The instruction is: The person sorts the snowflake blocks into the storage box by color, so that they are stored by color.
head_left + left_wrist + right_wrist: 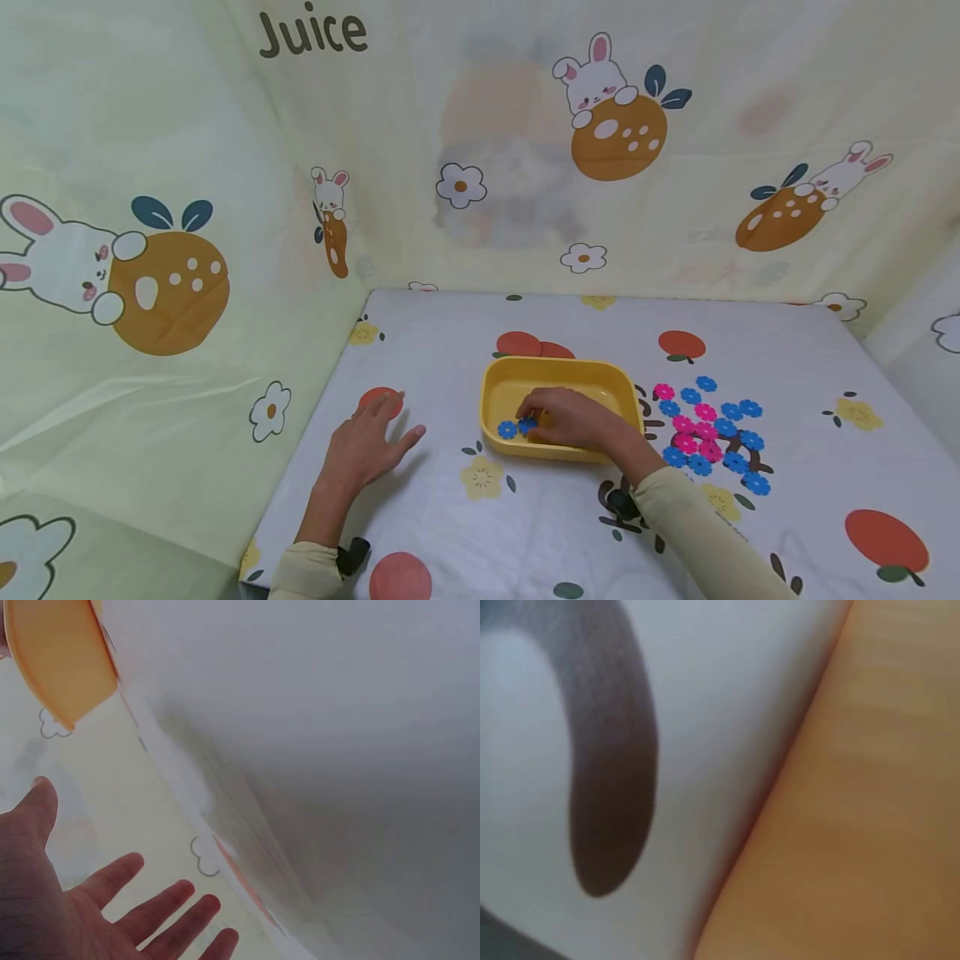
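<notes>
On the white tablecloth [435, 358], near its middle, sits a shallow yellow tray [540, 451]; the right hand [573, 417] reaches down into it, fingers bent toward the bottom, with a blue flower piece [527, 425] right at the fingertips; whether they pinch that piece or merely touch it, I cannot tell. A second blue flower piece [507, 429] lies just beside the first, inside the tray near its front left corner.

The left hand [363, 442] is well apart from the tray, off to its left, above the cloth near a printed red fruit [380, 402]; its fingers are spread and the thumb stands out to the side, with nothing held — the left wrist view shows the same open gaps between them. The right wrist view gives only the tray's wall and a dark printed stroke, both blurred; no fingers show in it.

To the right of the tray lies a loose scatter of pink and blue flower pieces [705, 431], some touching or overlapping, pink ones mostly on the left and in the middle; dark print shows through between them. Pale sleeves [303, 567] cover both forearms; behind the table hangs a cream curtain [405, 108] — printed with rabbits, orange fruit and white flowers.
</notes>
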`<state>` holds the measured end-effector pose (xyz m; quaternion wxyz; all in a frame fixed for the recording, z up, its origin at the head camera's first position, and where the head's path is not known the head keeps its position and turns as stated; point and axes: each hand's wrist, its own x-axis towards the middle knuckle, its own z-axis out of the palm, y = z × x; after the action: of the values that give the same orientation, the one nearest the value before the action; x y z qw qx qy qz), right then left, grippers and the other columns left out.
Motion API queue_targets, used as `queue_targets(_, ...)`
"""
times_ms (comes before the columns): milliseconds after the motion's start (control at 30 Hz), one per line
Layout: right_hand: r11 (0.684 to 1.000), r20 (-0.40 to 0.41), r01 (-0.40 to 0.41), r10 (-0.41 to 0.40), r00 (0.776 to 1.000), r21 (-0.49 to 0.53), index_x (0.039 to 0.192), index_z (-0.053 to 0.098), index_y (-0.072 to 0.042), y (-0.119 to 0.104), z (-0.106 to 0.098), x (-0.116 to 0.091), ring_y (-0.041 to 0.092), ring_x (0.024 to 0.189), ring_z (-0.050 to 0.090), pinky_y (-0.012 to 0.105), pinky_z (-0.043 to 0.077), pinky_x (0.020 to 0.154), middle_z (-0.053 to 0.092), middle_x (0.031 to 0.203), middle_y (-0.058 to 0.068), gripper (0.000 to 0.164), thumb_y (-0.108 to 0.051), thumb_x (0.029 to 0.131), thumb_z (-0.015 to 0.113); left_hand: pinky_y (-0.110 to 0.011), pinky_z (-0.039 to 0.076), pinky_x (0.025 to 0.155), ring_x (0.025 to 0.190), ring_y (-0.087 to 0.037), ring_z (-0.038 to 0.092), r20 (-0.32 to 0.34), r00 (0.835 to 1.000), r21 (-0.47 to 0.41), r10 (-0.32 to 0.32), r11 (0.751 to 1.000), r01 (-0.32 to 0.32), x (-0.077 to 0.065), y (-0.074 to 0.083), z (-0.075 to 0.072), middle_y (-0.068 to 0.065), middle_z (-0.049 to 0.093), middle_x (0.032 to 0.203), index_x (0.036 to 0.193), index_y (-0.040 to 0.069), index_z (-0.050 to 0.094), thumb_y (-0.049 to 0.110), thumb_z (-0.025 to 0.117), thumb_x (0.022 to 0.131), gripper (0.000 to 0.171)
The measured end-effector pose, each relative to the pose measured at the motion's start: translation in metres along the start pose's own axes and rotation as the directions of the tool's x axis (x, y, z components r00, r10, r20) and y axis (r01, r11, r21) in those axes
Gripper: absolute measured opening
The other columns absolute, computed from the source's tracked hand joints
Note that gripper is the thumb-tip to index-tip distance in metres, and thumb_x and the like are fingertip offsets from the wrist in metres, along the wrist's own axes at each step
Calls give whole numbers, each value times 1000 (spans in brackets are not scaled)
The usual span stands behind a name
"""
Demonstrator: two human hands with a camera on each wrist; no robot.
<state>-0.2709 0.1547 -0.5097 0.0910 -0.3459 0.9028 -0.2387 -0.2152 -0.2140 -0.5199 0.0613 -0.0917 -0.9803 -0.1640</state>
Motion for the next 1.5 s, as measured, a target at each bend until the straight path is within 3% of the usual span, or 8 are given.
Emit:
queue_targets(933,998,-1,36,-36,999,-47,118,80,-19,7,6,1,9,98,65,36,59,95,74,110,-9,26,-28,95,86,-60,57,95,131,-38,63,16,1000,1,-16,1000,16,-1,0,-3,-13,59,156,156,14,57,66,64,99,77)
queue_targets(1500,998,-29,-12,10,1000,-67,126,77,-16,-6,-8,3,20,115,68,42,59,103,73,124,-1,31,-24,96,84,-60,57,97,136,-36,61,8,1000,6,1,1000,-1,2,1,-3,-14,59,155,157,14,56,65,65,99,78)
